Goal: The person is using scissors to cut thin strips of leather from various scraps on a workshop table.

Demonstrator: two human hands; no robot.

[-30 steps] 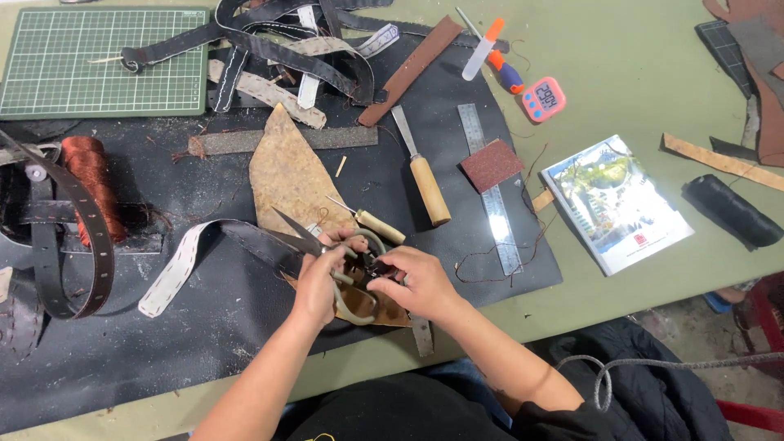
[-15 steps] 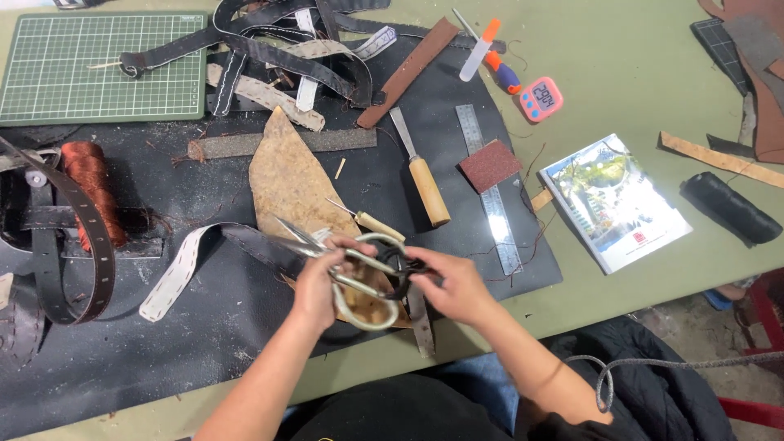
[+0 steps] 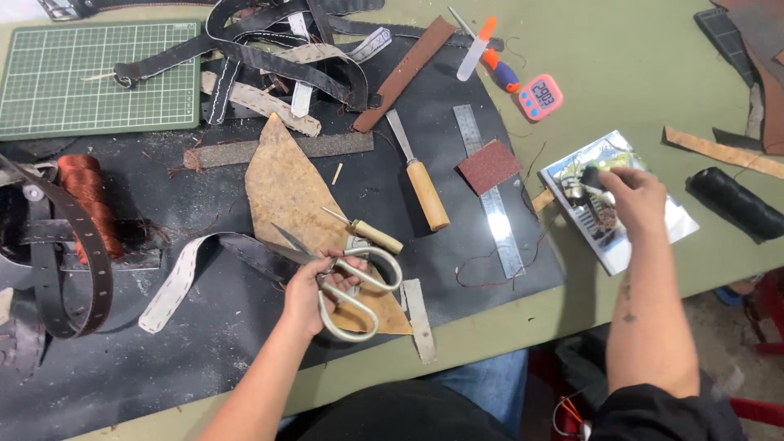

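My left hand [image 3: 314,290] grips a pair of large metal scissors [image 3: 343,278] by the handles, blades pointing up-left over a tan leather piece [image 3: 286,184] on the black mat [image 3: 204,327]. My right hand [image 3: 633,200] has reached out to the right and pinches a small dark object [image 3: 592,175] above a glossy booklet [image 3: 612,204] on the green table. A small awl with a wooden handle [image 3: 367,233] lies just above the scissors.
A wooden-handled knife [image 3: 420,175], steel ruler [image 3: 490,192] and brown sanding block [image 3: 488,166] lie on the mat. Leather straps [image 3: 269,57] pile at the back beside a green cutting mat [image 3: 90,73]. Orange thread spool [image 3: 90,200] left; pink timer [image 3: 541,96], black roll [image 3: 735,200] right.
Both hands were together at the scissors over the leather. My right hand has moved away right to the booklet with a small dark object; the left keeps the scissors.
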